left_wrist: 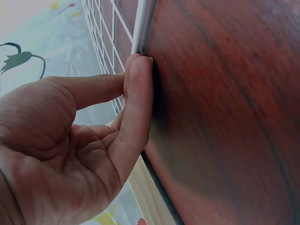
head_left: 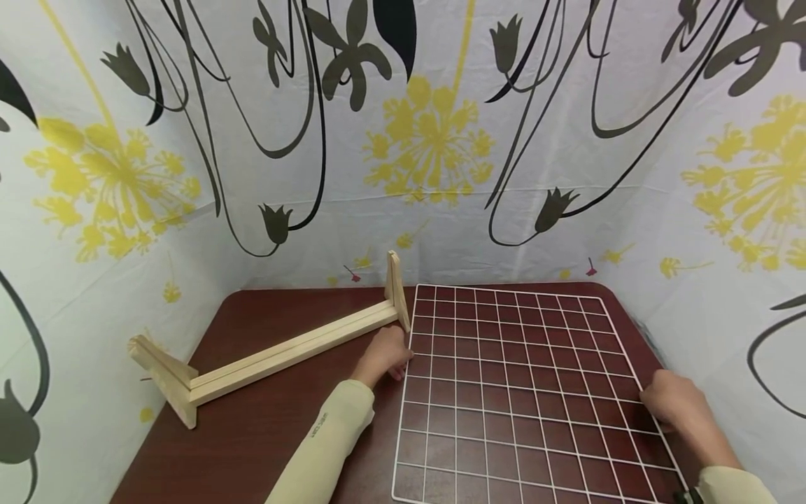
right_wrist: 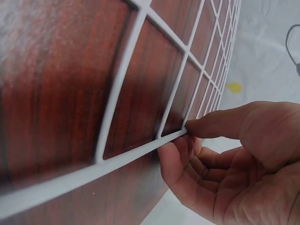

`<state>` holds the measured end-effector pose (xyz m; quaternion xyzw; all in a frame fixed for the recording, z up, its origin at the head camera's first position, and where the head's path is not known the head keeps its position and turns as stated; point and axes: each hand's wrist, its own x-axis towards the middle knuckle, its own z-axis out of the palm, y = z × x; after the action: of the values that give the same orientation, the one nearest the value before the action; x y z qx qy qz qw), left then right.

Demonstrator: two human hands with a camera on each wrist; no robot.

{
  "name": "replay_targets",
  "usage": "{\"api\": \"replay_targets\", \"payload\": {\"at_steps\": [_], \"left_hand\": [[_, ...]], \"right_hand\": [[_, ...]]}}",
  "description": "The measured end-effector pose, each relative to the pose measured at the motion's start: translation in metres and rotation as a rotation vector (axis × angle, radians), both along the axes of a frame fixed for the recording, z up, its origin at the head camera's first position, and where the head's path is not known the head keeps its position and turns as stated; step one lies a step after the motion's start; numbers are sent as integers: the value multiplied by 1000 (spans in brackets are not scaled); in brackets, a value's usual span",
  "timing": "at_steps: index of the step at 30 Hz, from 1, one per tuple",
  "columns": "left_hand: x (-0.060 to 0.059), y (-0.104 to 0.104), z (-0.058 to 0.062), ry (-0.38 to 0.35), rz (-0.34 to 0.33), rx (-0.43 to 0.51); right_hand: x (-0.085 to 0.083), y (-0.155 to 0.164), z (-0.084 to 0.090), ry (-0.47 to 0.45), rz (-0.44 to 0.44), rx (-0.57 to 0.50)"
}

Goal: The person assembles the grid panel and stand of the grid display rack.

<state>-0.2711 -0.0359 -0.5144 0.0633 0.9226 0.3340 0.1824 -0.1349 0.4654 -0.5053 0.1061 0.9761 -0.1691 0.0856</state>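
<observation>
— On the table [head_left: 264, 420], what lies where?
— 1 white wire grid [head_left: 522, 392] lies flat over the right half, its far edge near the table's back edge, its near edge by the front edge. 1 wooden rail [head_left: 283, 353] with 2 end pieces lies on the left half, running from the left edge toward the back middle, its far end just beside the grid's far left corner.
— And the hands?
— Left hand [head_left: 384, 357] is at the grid's left edge; in the left wrist view its fingertips [left_wrist: 138, 70] press against the border wire, thumb stretched alongside. Right hand [head_left: 674, 402] is at the grid's right edge, close to the table's right edge; the right wrist view shows thumb and fingers [right_wrist: 171, 154] pinching the border wire.
— Is the left actually gripping?
— Fingers look fairly straight, touching rather than clasping.
— Around the table?
— 1 flowered cloth [head_left: 434, 140] hangs behind and at both sides.
</observation>
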Motion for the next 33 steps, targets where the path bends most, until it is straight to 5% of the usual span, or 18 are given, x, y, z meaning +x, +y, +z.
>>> {"api": "replay_targets", "payload": {"at_steps": [11, 17, 26, 33], "left_hand": [[-2, -12, 5, 8, -100, -6], [-3, -15, 1, 57, -167, 78], [-4, -18, 5, 141, -114, 269], [2, -18, 19, 203, -68, 293]], "right_hand": [[-6, 6, -5, -1, -16, -76], [-1, 13, -6, 5, -31, -80], [2, 17, 11, 20, -38, -83], [10, 17, 22, 61, -65, -83]]}}
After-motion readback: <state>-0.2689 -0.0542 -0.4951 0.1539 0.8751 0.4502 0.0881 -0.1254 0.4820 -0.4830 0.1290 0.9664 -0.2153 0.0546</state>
